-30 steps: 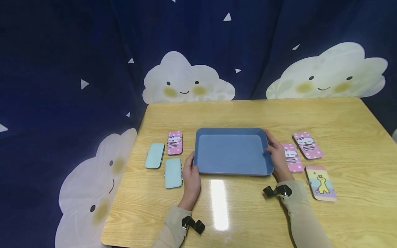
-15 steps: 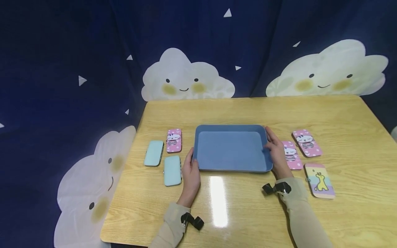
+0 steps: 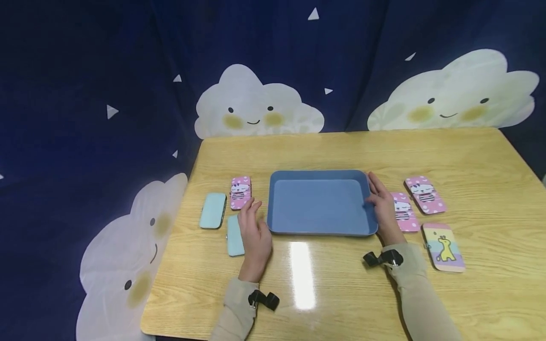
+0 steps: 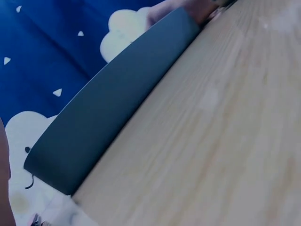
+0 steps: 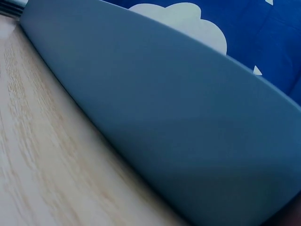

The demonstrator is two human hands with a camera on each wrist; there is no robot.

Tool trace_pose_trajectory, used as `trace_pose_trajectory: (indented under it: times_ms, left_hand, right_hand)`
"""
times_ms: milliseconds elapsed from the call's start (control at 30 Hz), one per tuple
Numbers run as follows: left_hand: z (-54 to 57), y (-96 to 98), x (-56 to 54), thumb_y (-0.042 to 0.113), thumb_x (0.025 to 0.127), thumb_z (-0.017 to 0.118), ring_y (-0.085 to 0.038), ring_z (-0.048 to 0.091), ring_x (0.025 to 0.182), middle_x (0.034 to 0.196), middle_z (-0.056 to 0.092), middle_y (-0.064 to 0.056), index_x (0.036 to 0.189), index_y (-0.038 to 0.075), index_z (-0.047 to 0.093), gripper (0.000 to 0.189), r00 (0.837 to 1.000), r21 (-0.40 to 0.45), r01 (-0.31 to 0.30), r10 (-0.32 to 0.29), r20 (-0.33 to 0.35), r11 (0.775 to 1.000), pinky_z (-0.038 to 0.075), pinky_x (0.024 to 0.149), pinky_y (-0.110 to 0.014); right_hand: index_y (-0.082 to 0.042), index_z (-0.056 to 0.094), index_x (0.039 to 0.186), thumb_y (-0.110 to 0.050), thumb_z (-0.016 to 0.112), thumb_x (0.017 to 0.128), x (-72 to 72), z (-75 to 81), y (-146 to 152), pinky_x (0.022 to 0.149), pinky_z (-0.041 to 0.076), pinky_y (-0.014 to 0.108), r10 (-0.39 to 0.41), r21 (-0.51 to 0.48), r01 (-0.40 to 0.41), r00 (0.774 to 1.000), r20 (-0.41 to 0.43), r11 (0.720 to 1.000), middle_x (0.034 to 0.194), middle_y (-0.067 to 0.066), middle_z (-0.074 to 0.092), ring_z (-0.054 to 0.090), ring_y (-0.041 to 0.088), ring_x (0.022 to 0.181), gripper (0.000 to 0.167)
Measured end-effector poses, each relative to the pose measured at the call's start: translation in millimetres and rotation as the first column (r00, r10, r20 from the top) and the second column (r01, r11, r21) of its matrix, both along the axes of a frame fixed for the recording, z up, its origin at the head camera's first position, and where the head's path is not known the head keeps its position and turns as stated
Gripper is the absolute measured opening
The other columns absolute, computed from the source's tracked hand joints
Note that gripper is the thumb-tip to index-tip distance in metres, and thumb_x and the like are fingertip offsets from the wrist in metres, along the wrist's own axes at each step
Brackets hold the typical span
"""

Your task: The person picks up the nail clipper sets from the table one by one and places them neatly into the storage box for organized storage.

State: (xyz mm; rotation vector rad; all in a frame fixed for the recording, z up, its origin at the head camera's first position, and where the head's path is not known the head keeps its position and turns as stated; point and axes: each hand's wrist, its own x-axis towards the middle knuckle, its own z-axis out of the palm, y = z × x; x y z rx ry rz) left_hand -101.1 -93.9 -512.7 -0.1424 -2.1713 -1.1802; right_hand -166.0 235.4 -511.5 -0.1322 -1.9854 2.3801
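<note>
An empty blue rectangular tray (image 3: 322, 206) lies on the wooden table between both hands; its near wall (image 5: 155, 94) fills much of the right wrist view. My right hand (image 3: 386, 214) grips the tray's right wall, thumb over the rim and fingers along the outside. Just off the left wall, my left hand (image 3: 257, 239) has its fingers loosely extended and holds nothing. It partly covers a pale teal flat case (image 3: 234, 239). Beyond its fingertips lies a pink case with a cartoon animal (image 3: 240, 190). A second teal case (image 3: 213, 210) is farther left.
Right of the tray lie two pink cases, one partly behind the right hand (image 3: 406, 215) and another farther out (image 3: 425, 195). Nearer sits a striped giraffe case (image 3: 443, 247). A dark blue curtain with white clouds (image 3: 260, 109) hangs behind the table (image 3: 341, 289).
My left hand has let go of the tray and moved slightly left, over the nearer teal case. The right hand keeps its grip, and the tray stays in place.
</note>
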Motion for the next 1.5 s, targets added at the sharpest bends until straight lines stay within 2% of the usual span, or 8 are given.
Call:
trace_pose_trajectory:
  times_ms: [133, 200, 533, 767, 1000, 1100, 1267, 1500]
  left_hand:
    - [2.4, -3.8, -2.1, -0.009, 0.075, 0.051, -0.035, 0.049, 0.111, 0.132, 0.057, -0.016, 0.113, 0.0, 0.064, 0.041, 0.979, -0.118, -0.199, 0.193, -0.061, 0.973, 0.037, 0.091, -0.048]
    - [3.3, -4.4, -2.0, -0.007, 0.075, 0.053, -0.036, 0.049, 0.111, 0.13, 0.058, -0.016, 0.11, 0.001, 0.065, 0.038, 0.968, -0.153, -0.252, 0.247, -0.054, 0.955, 0.036, 0.09, -0.049]
    - [1.6, -13.2, 9.8, 0.0, 0.078, 0.056, -0.039, 0.045, 0.119, 0.129, 0.057, -0.017, 0.106, 0.002, 0.066, 0.03, 0.93, -0.214, -0.335, 0.359, 0.081, 0.918, 0.031, 0.095, -0.055]
    - [-1.8, -19.7, 19.0, 0.004, 0.078, 0.058, -0.038, 0.045, 0.117, 0.128, 0.058, -0.016, 0.103, 0.004, 0.066, 0.027, 0.906, -0.225, -0.36, 0.397, 0.148, 0.905, 0.032, 0.094, -0.055]
    - [-2.6, -22.4, 21.4, 0.01, 0.081, 0.06, -0.039, 0.039, 0.121, 0.134, 0.053, -0.017, 0.106, 0.004, 0.065, 0.026, 0.877, -0.268, -0.319, 0.391, 0.279, 0.909, 0.032, 0.094, -0.054]
    - [-3.1, -22.5, 21.2, 0.013, 0.082, 0.062, -0.04, 0.038, 0.122, 0.135, 0.051, -0.017, 0.106, 0.004, 0.065, 0.026, 0.87, -0.281, -0.307, 0.388, 0.305, 0.909, 0.031, 0.096, -0.055]
    - [-2.6, -22.6, 21.0, 0.015, 0.08, 0.069, -0.041, 0.041, 0.119, 0.132, 0.052, -0.019, 0.103, 0.003, 0.065, 0.027, 0.879, -0.293, -0.305, 0.386, 0.28, 0.906, 0.033, 0.096, -0.055]
    - [-3.3, -25.6, 19.2, 0.009, 0.078, 0.072, -0.042, 0.045, 0.119, 0.13, 0.054, -0.02, 0.103, 0.003, 0.066, 0.027, 0.898, -0.307, -0.301, 0.376, 0.227, 0.903, 0.036, 0.094, -0.054]
  right_hand:
    - [-0.005, 0.024, 0.156, 0.019, 0.035, 0.085, -0.2, 3.2, 2, 0.1, 0.033, 0.015, 0.0, -0.008, 0.0, 1.0, -0.005, 1.0, 0.16, 0.013, 0.024, 0.019, 0.019, 0.149, 0.076]
    - [-0.004, 0.024, 0.156, 0.019, 0.035, 0.085, 0.2, 4.5, 2, 0.099, 0.034, 0.015, 0.0, -0.019, 0.0, 1.0, -0.008, 1.0, 0.16, 0.014, 0.024, 0.019, 0.02, 0.149, 0.076]
    - [-0.006, 0.025, 0.156, 0.017, 0.036, 0.086, 1.1, 3.3, 1, 0.104, 0.031, 0.015, -0.016, 0.004, 0.016, 1.0, 0.021, 1.0, 0.159, 0.012, 0.026, 0.02, 0.018, 0.148, 0.075]
    - [-0.004, 0.024, 0.156, 0.017, 0.036, 0.086, 1.9, 2.9, 0, 0.105, 0.031, 0.016, -0.012, -0.014, 0.013, 1.0, 0.015, 1.0, 0.159, 0.013, 0.025, 0.02, 0.018, 0.149, 0.075]
    - [-0.007, 0.023, 0.157, 0.017, 0.036, 0.086, 3.0, 2.8, -1, 0.109, 0.029, 0.017, -0.017, 0.002, 0.017, 0.999, 0.037, 1.0, 0.16, 0.01, 0.026, 0.019, 0.018, 0.149, 0.076]
    - [-0.008, 0.024, 0.157, 0.017, 0.037, 0.087, 3.0, 3.1, -1, 0.107, 0.03, 0.016, -0.019, 0.01, 0.019, 0.999, 0.037, 1.0, 0.16, 0.01, 0.026, 0.019, 0.018, 0.149, 0.075]
    - [-0.007, 0.024, 0.157, 0.017, 0.037, 0.087, 2.6, 3.0, 0, 0.103, 0.032, 0.015, -0.016, 0.013, 0.015, 1.0, 0.026, 1.0, 0.159, 0.011, 0.026, 0.019, 0.018, 0.149, 0.075]
    - [-0.01, 0.024, 0.157, 0.017, 0.037, 0.087, 0.8, 2.5, -1, 0.107, 0.031, 0.017, -0.016, 0.011, 0.016, 0.999, 0.032, 1.0, 0.16, 0.01, 0.025, 0.019, 0.018, 0.149, 0.076]
